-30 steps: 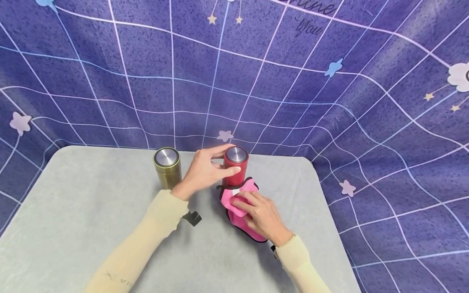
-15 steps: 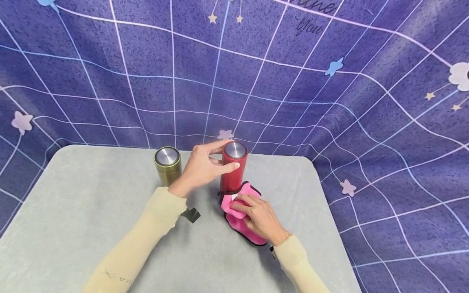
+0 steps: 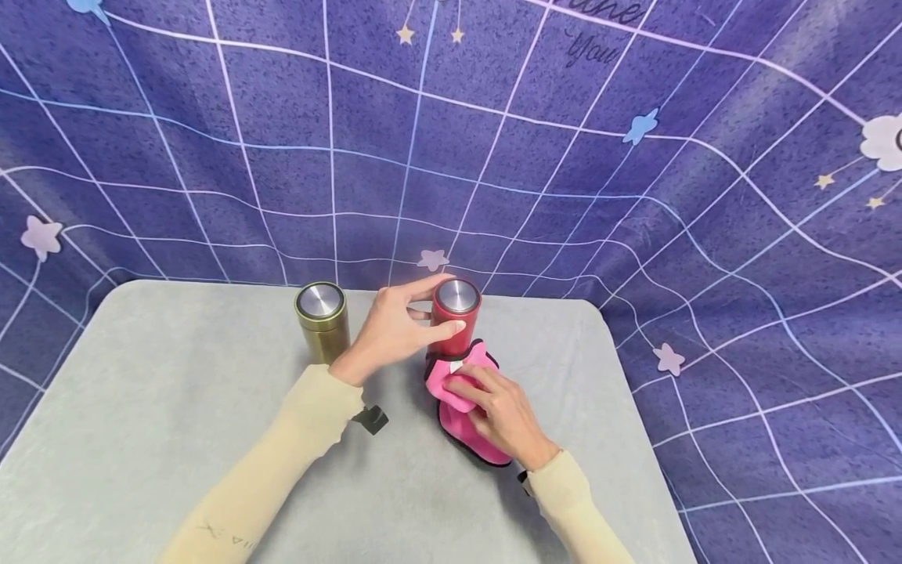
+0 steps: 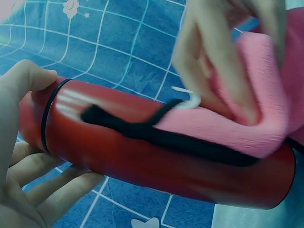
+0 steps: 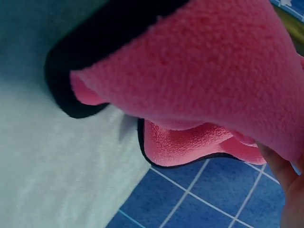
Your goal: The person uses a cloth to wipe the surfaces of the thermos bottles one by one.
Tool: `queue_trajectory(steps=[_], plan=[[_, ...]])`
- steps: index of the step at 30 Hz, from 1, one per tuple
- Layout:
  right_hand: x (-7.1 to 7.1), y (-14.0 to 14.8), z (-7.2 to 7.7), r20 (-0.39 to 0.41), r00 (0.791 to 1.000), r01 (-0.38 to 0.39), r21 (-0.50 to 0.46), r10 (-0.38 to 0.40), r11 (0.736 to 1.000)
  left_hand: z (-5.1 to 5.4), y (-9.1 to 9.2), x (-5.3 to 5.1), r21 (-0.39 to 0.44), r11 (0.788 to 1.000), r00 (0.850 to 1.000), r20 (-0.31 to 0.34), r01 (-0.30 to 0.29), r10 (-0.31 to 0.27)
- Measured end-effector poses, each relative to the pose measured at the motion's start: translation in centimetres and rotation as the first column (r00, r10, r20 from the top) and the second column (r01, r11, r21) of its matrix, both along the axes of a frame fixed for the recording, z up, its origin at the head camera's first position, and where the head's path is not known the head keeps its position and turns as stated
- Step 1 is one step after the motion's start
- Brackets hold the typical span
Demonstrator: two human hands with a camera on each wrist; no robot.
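Observation:
A red thermos bottle point(image 3: 451, 338) with a steel-topped end stands up from the table, gripped near its top by my left hand point(image 3: 393, 327). In the left wrist view, the thumb and fingers lie on opposite sides of the red bottle point(image 4: 118, 159) by its black ring. My right hand point(image 3: 509, 413) holds a pink cloth point(image 3: 470, 433) with black edging against the bottle's lower side. Fingers of that hand press into the folded cloth point(image 4: 268, 114) in the left wrist view. The cloth point(image 5: 204, 71) fills much of the right wrist view and hides most of the hand.
A green-gold thermos bottle point(image 3: 326, 337) stands upright left of my left hand. Both bottles are on a grey cloth-covered table point(image 3: 176, 407), near its back edge. A purple grid-patterned curtain point(image 3: 282, 172) rises behind and at the sides.
The red bottle shifted slightly away from me, then back towards me. The pink cloth moved a little up its side over the last half second. Both hands keep their grips.

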State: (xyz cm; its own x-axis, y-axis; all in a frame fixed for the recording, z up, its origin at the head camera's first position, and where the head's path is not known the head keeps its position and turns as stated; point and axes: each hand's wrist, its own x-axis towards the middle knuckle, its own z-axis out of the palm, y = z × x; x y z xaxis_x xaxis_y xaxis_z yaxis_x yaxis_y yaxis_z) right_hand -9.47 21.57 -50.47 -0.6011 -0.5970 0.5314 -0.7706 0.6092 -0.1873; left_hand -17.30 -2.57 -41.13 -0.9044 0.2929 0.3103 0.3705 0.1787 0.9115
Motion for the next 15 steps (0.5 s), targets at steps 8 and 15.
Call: queue_trajectory(steps=[8,15], plan=[[-0.2,-0.5,1.4,-0.042,0.999,-0.003,-0.066,0.0,0.998,-0.3,0.0,0.3,-0.029,1.0,1.0,-0.017,0.008,-0.009],[-0.1,-0.5,2.6,-0.065,0.998,-0.011,-0.107,0.004,0.994,-0.7,0.0,0.3,-0.035,0.999,1.0,-0.018,0.008,-0.008]])
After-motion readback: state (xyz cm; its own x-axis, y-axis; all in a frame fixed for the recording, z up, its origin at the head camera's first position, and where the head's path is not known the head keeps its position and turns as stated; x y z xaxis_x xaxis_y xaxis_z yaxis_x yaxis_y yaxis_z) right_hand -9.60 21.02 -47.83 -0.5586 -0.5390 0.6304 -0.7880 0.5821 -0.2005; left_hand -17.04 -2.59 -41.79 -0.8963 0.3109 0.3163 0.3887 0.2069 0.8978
